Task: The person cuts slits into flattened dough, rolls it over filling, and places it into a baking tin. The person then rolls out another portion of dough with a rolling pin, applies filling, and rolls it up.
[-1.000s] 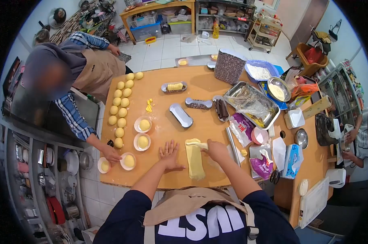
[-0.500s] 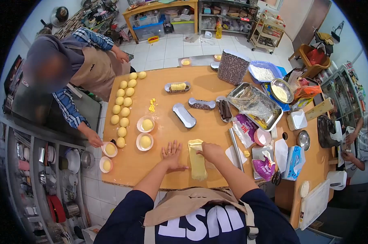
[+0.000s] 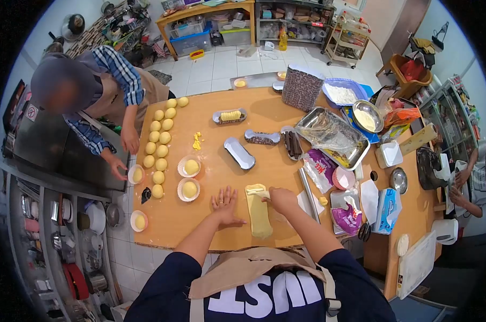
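A flat strip of yellow dough [image 3: 260,217] lies lengthwise in front of me, its far end folded over. My right hand [image 3: 281,202] pinches the folded far end at its right corner, fingers curled. My left hand [image 3: 224,208] rests flat on the wooden table [image 3: 210,177] left of the strip, fingers spread and holding nothing. Left of it sit two dough balls in white paper cups [image 3: 188,190]. Right of my right hand lie a metal rod [image 3: 309,194] and a small yellow lump [image 3: 323,200].
Rows of dough balls [image 3: 158,163] line the left side, where a co-worker [image 3: 106,91] stands. Long paper cases [image 3: 239,153] lie mid-table. A metal tray [image 3: 334,137], a flour basin [image 3: 342,94], bags and a tissue pack [image 3: 386,211] crowd the right.
The co-worker has taken a paper cup with a dough ball off the table's left edge and brought the other hand near. My right hand has barely moved at the fold; my left stays put.
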The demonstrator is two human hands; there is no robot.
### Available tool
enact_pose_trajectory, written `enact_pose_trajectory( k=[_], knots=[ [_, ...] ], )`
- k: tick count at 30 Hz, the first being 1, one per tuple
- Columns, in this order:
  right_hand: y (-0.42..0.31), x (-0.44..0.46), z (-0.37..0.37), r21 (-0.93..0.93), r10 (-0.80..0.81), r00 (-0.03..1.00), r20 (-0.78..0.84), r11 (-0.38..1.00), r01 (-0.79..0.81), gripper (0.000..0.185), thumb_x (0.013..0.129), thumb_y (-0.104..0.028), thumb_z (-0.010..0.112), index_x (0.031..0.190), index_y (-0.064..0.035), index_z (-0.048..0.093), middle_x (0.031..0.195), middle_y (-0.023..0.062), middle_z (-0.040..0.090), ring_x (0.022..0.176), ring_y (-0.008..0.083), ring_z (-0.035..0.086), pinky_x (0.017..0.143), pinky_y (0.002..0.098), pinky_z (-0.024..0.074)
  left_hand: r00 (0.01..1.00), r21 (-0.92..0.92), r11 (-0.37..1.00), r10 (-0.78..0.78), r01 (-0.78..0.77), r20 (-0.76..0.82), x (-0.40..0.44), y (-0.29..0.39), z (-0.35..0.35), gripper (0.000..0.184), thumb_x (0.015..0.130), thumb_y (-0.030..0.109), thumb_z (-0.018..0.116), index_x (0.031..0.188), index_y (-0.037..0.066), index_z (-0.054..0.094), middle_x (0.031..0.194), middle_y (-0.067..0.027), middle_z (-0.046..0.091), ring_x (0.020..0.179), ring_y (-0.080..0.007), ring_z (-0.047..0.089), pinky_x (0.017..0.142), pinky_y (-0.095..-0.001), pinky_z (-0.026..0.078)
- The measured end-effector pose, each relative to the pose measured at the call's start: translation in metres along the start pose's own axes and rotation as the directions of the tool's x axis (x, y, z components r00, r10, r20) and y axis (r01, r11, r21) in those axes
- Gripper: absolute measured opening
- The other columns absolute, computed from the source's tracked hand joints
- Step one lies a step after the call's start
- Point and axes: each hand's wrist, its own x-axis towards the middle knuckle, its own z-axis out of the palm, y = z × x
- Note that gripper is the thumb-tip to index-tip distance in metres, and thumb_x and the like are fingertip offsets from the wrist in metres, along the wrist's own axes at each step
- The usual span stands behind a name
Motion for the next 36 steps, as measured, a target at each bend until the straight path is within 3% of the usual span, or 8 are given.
enact_pose_trajectory(
  k=[17,20,23,29,31,34,36],
  knots=[
    [0.013,-0.008,-0.003,-0.016,0.048,0.999,-0.008,0.999,-0.048,0.044,0.085,-0.051,0.061,0.095,-0.0078,0.064,0.083,0.0109,0.069,0.080,0.0281,0.068,0.069,0.0420,0.0520,1.000,0.023,1.000,-0.001,0.001,-0.007,0.004,-0.003,0.005,0.142,0.054,0.075,0.072,0.151,0.015,-0.012,0.156,-0.0166,-0.019,0.142,-0.0377,-0.021,0.108,-0.0622,-0.012],
    [0.014,-0.006,-0.002,-0.017,0.063,0.998,-0.001,0.998,-0.063,0.044,0.085,-0.051,0.061,0.094,-0.0078,0.064,0.083,0.0107,0.069,0.080,0.0279,0.068,0.069,0.0417,0.0521,0.999,0.018,1.000,-0.021,0.021,0.036,-0.009,0.011,-0.015,0.137,0.060,0.063,0.076,0.151,0.011,-0.013,0.156,-0.0194,-0.018,0.142,-0.0368,-0.022,0.110,-0.0585,-0.010],
    [0.016,-0.004,0.002,-0.029,0.064,0.998,-0.005,0.998,-0.064,0.043,0.084,-0.050,0.062,0.095,-0.0082,0.064,0.084,0.0105,0.069,0.080,0.0281,0.068,0.068,0.0409,0.0523,0.999,0.000,1.000,-0.023,0.023,0.025,-0.008,0.011,-0.013,0.137,0.060,0.062,0.076,0.150,0.010,-0.012,0.156,-0.0193,-0.017,0.142,-0.0366,-0.022,0.110,-0.0581,-0.010],
    [0.022,-0.011,0.001,-0.144,0.099,0.995,-0.031,0.984,-0.102,0.044,0.081,-0.050,0.066,0.097,-0.0085,0.065,0.085,0.0105,0.070,0.083,0.0289,0.068,0.069,0.0398,0.0527,0.999,-0.003,1.000,-0.023,0.023,0.028,-0.007,0.010,-0.013,0.139,0.058,0.064,0.076,0.150,0.010,-0.013,0.156,-0.0185,-0.018,0.143,-0.0367,-0.021,0.111,-0.0581,-0.009],
    [0.028,-0.022,-0.015,-0.167,0.142,0.990,-0.014,0.976,-0.142,0.046,0.080,-0.050,0.066,0.098,-0.0069,0.065,0.088,0.0117,0.070,0.084,0.0295,0.068,0.071,0.0404,0.0527,1.000,0.008,1.000,-0.014,0.013,0.012,-0.003,0.003,-0.005,0.141,0.055,0.071,0.074,0.151,0.015,-0.014,0.156,-0.0166,-0.020,0.142,-0.0356,-0.023,0.109,-0.0599,-0.011],
    [0.059,-0.042,-0.050,-0.086,0.211,0.977,0.010,0.974,-0.209,0.049,0.082,-0.050,0.064,0.100,-0.0039,0.065,0.093,0.0156,0.070,0.086,0.0325,0.068,0.074,0.0426,0.0522,1.000,0.023,1.000,-0.019,0.018,0.022,0.001,0.000,-0.002,0.143,0.054,0.075,0.073,0.151,0.017,-0.014,0.156,-0.0156,-0.022,0.142,-0.0351,-0.024,0.109,-0.0605,-0.011],
    [0.094,-0.051,-0.053,0.044,0.286,0.955,-0.085,0.958,-0.283,0.053,0.084,-0.051,0.062,0.102,-0.0014,0.064,0.095,0.0194,0.069,0.089,0.0359,0.066,0.077,0.0445,0.0513,0.999,0.028,0.999,-0.025,0.024,0.038,0.002,0.000,-0.003,0.143,0.054,0.076,0.072,0.150,0.016,-0.015,0.155,-0.0155,-0.022,0.142,-0.0352,-0.024,0.109,-0.0603,-0.011]
  ],
)
